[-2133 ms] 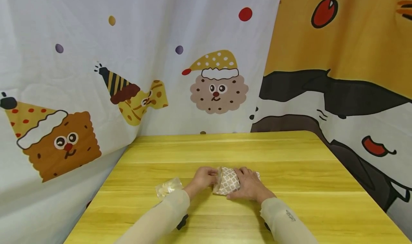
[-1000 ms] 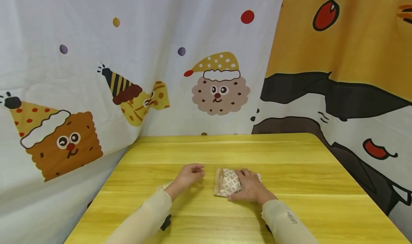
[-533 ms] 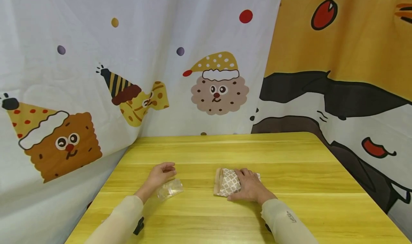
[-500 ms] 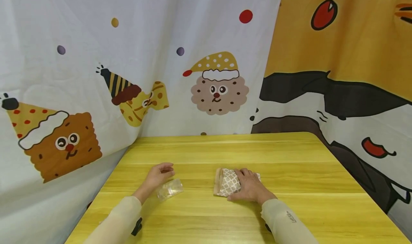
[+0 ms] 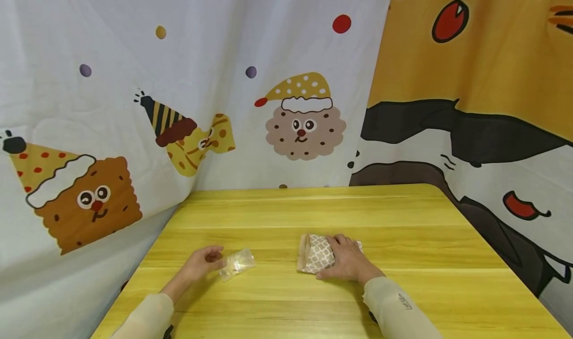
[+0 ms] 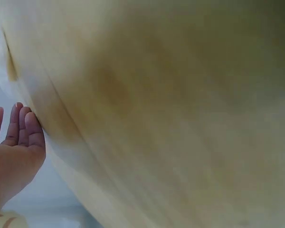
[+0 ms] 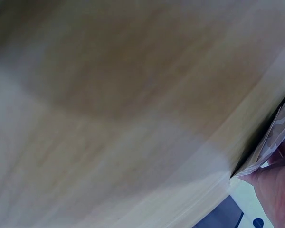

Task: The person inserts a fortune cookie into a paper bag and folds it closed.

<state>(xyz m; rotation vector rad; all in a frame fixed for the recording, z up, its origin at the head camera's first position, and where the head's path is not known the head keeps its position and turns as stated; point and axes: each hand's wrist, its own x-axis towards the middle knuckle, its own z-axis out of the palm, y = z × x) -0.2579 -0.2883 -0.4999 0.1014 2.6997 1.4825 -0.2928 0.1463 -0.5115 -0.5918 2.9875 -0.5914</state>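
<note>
In the head view, a small paper bag (image 5: 319, 253) with a white lattice pattern lies on the table, its brown open end turned left. My right hand (image 5: 346, 259) grips its right part, thumb on the near side and fingers over the far side. Part of the bag (image 7: 279, 126) also shows at the right edge of the right wrist view. To the left lies a clear plastic packet (image 5: 238, 263); its contents are hard to make out. My left hand (image 5: 203, 263) is at the packet's left edge, fingers loosely bent; whether they touch it I cannot tell.
The yellow wood-grain table (image 5: 286, 304) stretches under both hands. A curtain (image 5: 215, 41) printed with cartoon figures hangs behind it and along its left and right sides.
My left hand has left the paper bag's open end and moved left over the table, then down to the packet's left side. The right hand and the bag stay in place.
</note>
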